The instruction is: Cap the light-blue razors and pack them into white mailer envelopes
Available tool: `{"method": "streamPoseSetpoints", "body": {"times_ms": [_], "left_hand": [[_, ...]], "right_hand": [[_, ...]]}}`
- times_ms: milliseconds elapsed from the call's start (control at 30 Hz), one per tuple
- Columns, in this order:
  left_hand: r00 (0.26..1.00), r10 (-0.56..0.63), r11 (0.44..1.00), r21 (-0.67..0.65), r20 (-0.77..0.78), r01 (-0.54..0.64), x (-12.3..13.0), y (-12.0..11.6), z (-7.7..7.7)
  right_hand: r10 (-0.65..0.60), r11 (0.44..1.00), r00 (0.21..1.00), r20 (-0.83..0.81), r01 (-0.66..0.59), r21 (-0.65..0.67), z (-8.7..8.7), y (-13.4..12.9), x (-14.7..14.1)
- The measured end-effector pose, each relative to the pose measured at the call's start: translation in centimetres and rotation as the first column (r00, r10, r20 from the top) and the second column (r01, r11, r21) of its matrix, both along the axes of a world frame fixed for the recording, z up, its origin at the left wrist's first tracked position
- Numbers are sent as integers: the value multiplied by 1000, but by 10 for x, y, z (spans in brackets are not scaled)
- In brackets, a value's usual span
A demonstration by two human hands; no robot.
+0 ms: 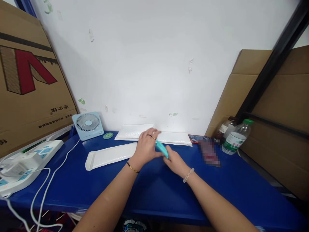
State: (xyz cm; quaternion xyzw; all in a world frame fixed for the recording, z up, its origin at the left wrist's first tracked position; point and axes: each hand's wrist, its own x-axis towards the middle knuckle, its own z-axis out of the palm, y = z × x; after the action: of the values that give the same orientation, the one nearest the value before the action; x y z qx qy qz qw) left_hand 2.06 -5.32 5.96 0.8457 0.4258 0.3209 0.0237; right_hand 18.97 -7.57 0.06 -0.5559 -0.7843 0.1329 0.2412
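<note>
A long, rounded turquoise object (161, 148), its kind not clear from here, is held tilted above the blue table. My right hand (175, 162) grips its lower end, thumb and fingers closed around it. Against its upper end, my left hand (146, 147) curls its fingers, with the thumb reaching below; part of the object is hidden behind this hand. A white padded mailer (111, 155) lies flat just left of my left hand. Behind both hands, more white mailers (175, 138) lie along the wall.
A light-blue fan (88, 125) and round green coaster (108, 135) stand left, near a power strip (45, 151) with trailing white cables. At right are a green-capped bottle (237, 138), a dark-capped bottle (225, 129) and a pixelated item (209, 153). Cardboard flanks the table (154, 199).
</note>
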Motion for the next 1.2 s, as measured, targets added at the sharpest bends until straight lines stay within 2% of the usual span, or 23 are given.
{"method": "streamPoseSetpoints", "body": {"times_ms": [33,67,133,200,233,267,367,433,500,567,633,667,700,733,767,800,833,900,1000,1067,1133,1200], "left_hand": [[982,8,1000,-13,188,-6,1,-4,7],[929,2,999,-49,371,18,5,-8,12],[756,-42,981,-114,654,154,17,-16,14],[609,-95,939,-132,787,318,34,-24,7],[574,-91,916,-159,814,370,43,-27,1],[568,-77,889,-201,819,411,50,-30,-5],[589,33,850,-332,808,408,63,-34,-26],[625,72,837,-388,777,386,60,-34,-34],[694,34,850,-386,719,358,47,-31,-35],[795,-40,897,-328,606,296,23,-25,-33],[915,10,962,-254,404,101,-11,-17,-32],[960,112,967,-251,258,-46,-28,-13,-34],[962,250,940,-267,111,-214,-45,-9,-37],[922,387,880,-293,-16,-375,-60,-6,-42],[881,453,818,-329,-134,-471,-73,-5,-47],[866,443,789,-358,-233,-500,-82,-6,-53],[863,404,779,-381,-303,-498,-88,-8,-58],[882,320,807,-388,-347,-446,-93,-18,-65],[942,199,881,-371,-270,-293,-92,-41,-66],[978,76,908,-391,-193,-147,-94,-57,-63],[992,-40,897,-442,-123,-18,-97,-70,-59],[996,-20,885,-464,-81,-21,-99,-78,-57]], "right_hand": [[-3,1000,989,-150,5,19,2,0,-2],[7,999,960,-280,4,40,3,-1,-4],[56,996,899,-435,-23,82,3,-4,-12],[87,994,870,-485,-41,104,-2,-6,-22],[84,994,867,-492,-40,99,-6,-6,-25],[73,996,866,-494,-35,85,-11,-6,-28],[35,999,870,-492,-42,-3,-25,-3,-29],[43,995,871,-489,-79,-54,-31,-1,-27],[73,990,865,-497,-125,-72,-34,-2,-25],[101,987,846,-524,-150,-52,-33,-5,-26],[103,988,816,-568,-152,-40,-30,-8,-26],[90,989,801,-592,-143,-43,-29,-9,-26],[70,990,788,-611,-128,-51,-29,-9,-25],[47,992,779,-625,-110,-62,-28,-8,-24],[23,993,773,-635,-89,-73,-28,-7,-22],[-2,995,769,-640,-65,-80,-28,-6,-20],[-21,996,767,-641,-41,-83,-28,-4,-17],[-47,997,764,-643,1,-73,-28,0,-10],[-67,998,767,-638,49,-46,-28,5,4],[-83,996,786,-613,74,-40,-27,7,13],[-106,994,827,-552,101,-38,-25,8,22],[-132,990,880,-457,135,-25,-22,9,28]]}}
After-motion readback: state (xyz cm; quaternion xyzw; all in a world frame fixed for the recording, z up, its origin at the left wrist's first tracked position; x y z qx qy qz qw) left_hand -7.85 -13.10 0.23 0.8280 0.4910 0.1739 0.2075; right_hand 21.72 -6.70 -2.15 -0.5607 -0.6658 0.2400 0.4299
